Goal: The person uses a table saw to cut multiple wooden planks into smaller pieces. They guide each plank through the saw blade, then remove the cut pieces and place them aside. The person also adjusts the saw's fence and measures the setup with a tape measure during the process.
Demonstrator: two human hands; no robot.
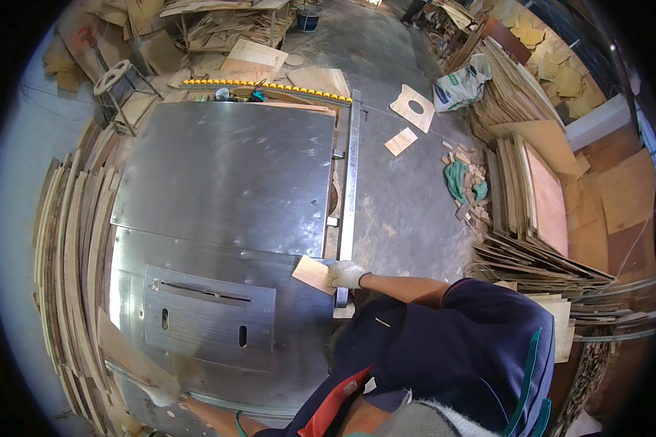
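Observation:
My right hand (348,274), in a whitish glove, is closed on one end of a small pale wooden board (313,274). That board lies at the right edge of a metal saw table (226,175). At the table's lower left, my left hand (162,393), also gloved, grips the near end of a longer, thin wooden board (127,352). This piece slants up and away along the table's left edge, and it looks slightly smeared. Between the hands sits an inset metal plate (210,317) with a long narrow slot and two oval holes.
A metal rail (351,175) runs along the table's right side, and a yellow roller strip (270,89) crosses its far end. Long wood strips (76,269) stand at left. Stacked boards (521,186), wood offcuts (468,182) and a white sack (463,84) lie right.

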